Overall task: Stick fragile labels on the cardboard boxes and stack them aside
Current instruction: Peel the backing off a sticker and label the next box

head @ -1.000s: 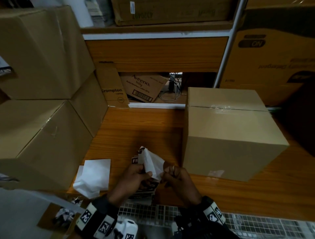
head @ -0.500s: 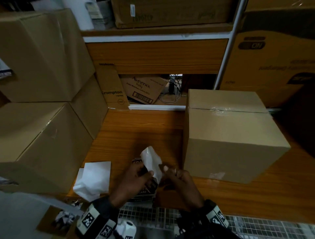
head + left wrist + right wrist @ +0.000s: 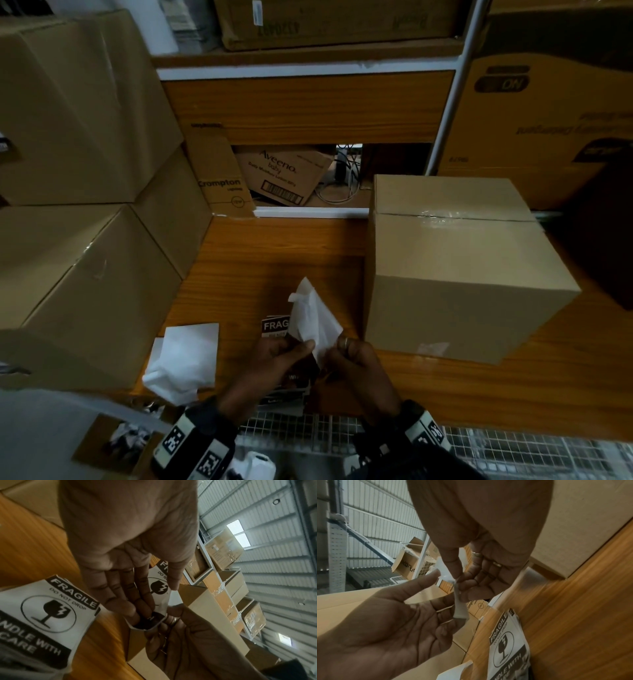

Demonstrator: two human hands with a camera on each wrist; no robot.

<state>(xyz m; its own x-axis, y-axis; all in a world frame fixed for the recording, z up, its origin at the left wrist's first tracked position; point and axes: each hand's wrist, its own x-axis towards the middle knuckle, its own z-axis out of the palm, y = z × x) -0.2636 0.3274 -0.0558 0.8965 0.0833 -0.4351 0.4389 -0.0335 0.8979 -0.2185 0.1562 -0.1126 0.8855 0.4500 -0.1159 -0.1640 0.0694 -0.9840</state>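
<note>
A fragile label (image 3: 313,318), white back towards me, stands up between both hands near the table's front edge. My left hand (image 3: 294,353) pinches its lower part with thumb and fingers; its printed face (image 3: 157,586) shows behind the left fingers (image 3: 120,601). My right hand (image 3: 335,353) pinches the same sheet's lower corner (image 3: 456,580) between thumb and fingers. Under the hands lies a small pile of fragile labels (image 3: 274,323) (image 3: 46,608) (image 3: 506,642). A taped, plain cardboard box (image 3: 462,267) stands just right of the hands.
Two large cardboard boxes (image 3: 68,267) are stacked at the left. Peeled white backing sheets (image 3: 185,359) lie in front of them. Shelves with more cartons (image 3: 548,130) stand behind the wooden table (image 3: 274,260). A wire-mesh rack (image 3: 479,448) runs along the front edge.
Both hands have stayed at the sheet's lower corner and kept working it; the white sheet now stands a little taller and straighter. The box has not moved.
</note>
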